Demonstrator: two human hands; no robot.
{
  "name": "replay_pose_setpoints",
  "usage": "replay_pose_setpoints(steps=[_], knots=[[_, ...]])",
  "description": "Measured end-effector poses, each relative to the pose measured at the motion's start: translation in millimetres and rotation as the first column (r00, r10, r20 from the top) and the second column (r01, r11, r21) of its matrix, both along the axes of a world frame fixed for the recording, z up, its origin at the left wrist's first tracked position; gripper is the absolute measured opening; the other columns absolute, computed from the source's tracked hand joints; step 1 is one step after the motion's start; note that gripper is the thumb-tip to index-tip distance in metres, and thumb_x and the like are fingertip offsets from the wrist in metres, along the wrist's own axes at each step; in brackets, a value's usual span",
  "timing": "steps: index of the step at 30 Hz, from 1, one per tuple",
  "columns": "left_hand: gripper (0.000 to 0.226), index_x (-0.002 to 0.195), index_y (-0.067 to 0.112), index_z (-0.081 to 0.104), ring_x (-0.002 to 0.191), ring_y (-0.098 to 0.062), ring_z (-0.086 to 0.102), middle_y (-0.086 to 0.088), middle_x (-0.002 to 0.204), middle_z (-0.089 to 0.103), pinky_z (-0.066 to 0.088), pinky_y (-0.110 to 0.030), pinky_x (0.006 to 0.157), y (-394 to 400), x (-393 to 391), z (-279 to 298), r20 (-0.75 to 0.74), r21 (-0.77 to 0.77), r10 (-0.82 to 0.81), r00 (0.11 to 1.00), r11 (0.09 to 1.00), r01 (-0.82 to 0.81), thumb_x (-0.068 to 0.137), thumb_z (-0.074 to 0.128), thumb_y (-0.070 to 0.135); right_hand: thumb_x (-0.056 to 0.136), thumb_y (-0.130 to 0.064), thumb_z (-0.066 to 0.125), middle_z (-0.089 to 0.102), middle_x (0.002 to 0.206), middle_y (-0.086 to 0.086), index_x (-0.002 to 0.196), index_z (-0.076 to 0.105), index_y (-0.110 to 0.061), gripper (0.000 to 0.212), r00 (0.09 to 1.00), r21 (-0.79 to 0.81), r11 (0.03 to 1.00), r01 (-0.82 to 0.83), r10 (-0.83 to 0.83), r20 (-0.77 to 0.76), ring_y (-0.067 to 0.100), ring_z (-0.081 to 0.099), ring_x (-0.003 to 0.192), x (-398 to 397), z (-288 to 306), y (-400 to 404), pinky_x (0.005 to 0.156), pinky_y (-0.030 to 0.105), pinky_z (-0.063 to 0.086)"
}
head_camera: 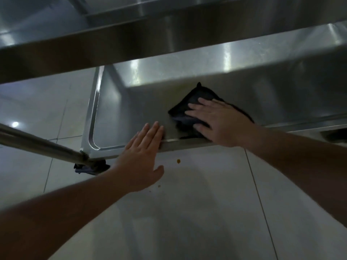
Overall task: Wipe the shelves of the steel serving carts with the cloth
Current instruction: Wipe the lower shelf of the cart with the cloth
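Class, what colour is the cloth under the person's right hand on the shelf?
The cloth is black or very dark; the head view, the only one, shows it.

— What is the right hand [216, 121] covering?
— The middle of the dark cloth [195, 102]; only its edges are showing around the fingers.
— And past that grip?
— The lower shelf [131, 109] is running off the right edge.
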State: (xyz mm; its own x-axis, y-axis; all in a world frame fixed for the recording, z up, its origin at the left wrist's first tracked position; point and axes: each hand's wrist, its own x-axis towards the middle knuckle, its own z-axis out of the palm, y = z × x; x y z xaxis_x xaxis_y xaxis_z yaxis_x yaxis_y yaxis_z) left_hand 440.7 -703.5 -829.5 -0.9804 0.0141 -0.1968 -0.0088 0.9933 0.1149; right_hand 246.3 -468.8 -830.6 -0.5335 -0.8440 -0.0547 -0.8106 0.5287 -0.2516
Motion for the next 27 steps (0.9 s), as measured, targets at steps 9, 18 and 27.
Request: replay_pose_setpoints(steps=[9, 18, 27], knots=[[0.121, 0.167, 0.021, -0.015, 0.159, -0.016, -0.019, 0.0, 0.175, -0.016, -0.005, -0.036, 0.126, -87, 46, -6, 0.023, -0.076, 0.22, 0.975, 0.973, -0.217, 0.088, 0.068, 0.058, 0.101, -0.05, 0.022, 0.026, 0.168, 0.004, 0.156, 0.036, -0.017, 0.066, 0.523, 0.107, 0.519, 0.848, -0.853, -0.008, 0.037, 0.018, 0.155, -91, 3, 31, 0.123, 0.058, 0.018], [0.117, 0.165, 0.024, -0.022, 0.158, -0.017, -0.025, 0.001, 0.174, -0.023, -0.008, -0.039, 0.126, -84, 48, -17, -0.01, -0.043, 0.231, 0.973, 0.972, -0.231, 0.09, 0.057, 0.067, 0.102, -0.058, 0.034, 0.022, 0.171, -0.001, 0.161, 0.032, -0.024, 0.068, 0.992, 0.101, 0.99, 0.097, -0.104, 0.069, 0.029, 0.014, 0.158, 13, 10, -133, 0.127, 0.045, 0.012], [0.112, 0.159, 0.027, -0.031, 0.159, -0.018, -0.024, 0.002, 0.174, -0.023, -0.01, -0.04, 0.126, -87, 49, -27, -0.069, -0.028, 0.23, 0.971, 0.972, -0.232, 0.084, 0.035, 0.076, 0.106, -0.04, 0.05, 0.038, 0.164, 0.004, 0.154, 0.046, -0.022, 0.052, 0.955, 0.001, 0.955, 0.296, -0.296, 0.033, 0.028, 0.028, 0.154, -57, 4, -12, 0.125, 0.041, 0.019]])
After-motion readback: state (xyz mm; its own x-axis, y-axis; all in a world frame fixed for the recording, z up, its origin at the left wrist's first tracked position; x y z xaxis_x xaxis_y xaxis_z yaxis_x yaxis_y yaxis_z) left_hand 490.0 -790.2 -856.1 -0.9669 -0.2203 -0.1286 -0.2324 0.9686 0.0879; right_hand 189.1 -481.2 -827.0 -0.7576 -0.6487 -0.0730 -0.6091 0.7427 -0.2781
